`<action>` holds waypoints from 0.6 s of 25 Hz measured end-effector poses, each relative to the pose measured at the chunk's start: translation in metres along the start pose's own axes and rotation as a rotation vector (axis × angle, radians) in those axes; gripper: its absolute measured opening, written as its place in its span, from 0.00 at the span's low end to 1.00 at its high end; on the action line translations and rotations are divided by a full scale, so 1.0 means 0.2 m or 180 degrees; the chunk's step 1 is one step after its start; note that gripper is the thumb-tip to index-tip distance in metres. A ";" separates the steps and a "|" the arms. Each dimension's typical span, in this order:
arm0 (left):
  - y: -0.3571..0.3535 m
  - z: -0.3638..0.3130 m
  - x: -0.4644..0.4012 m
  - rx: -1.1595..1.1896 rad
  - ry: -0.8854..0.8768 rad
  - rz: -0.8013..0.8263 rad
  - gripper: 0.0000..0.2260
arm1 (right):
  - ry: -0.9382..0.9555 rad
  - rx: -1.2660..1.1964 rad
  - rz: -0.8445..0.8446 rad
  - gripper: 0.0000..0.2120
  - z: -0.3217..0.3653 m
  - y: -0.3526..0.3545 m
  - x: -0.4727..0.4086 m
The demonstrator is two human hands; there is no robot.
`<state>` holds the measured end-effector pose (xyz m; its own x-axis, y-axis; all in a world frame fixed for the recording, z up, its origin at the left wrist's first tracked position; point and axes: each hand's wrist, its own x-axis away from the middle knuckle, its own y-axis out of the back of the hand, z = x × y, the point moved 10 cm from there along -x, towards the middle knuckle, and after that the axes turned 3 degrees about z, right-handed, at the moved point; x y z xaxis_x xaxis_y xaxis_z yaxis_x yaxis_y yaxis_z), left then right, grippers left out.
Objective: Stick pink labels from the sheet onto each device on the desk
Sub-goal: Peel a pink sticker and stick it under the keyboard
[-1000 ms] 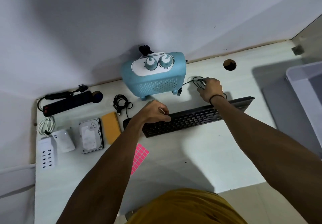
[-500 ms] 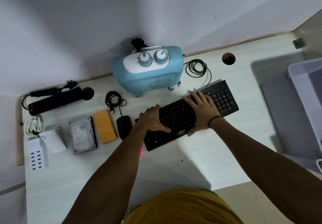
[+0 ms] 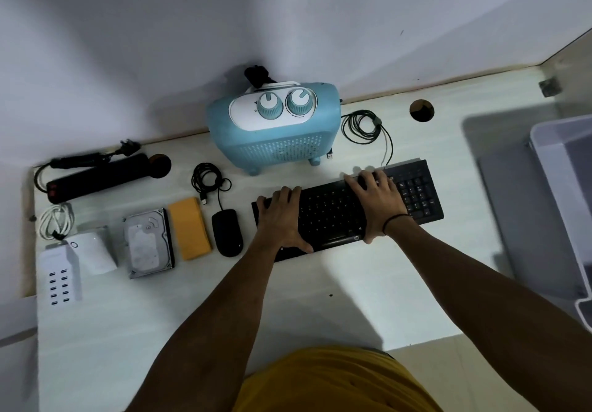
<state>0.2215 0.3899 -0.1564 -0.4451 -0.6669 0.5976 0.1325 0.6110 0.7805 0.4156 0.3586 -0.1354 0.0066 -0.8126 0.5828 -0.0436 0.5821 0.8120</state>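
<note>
Keyboard lies under both flat hands, left and right.

keyboard: a small round hp logo on the front edge, near the right side; the key letters are too small to read
heater: tiny marks beside the left knob, too small to read

The left hand and right hand cover parts of the flat black plastic keyboard; the clear plastic bin runs off the right edge.
</note>
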 end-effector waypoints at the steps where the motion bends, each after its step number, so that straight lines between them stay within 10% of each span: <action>1: -0.01 -0.01 0.01 -0.0109 -0.0026 0.0023 0.67 | -0.0046 -0.0047 0.0016 0.74 -0.01 0.00 0.00; 15: -0.01 -0.02 0.06 0.0047 -0.0005 -0.0079 0.66 | -0.0326 -0.0546 0.0041 0.75 0.08 -0.02 0.05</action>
<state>0.2190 0.3784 -0.1508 -0.4494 -0.6814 0.5777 0.1083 0.6004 0.7923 0.3993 0.3466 -0.1336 -0.0950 -0.7988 0.5941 0.1279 0.5821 0.8030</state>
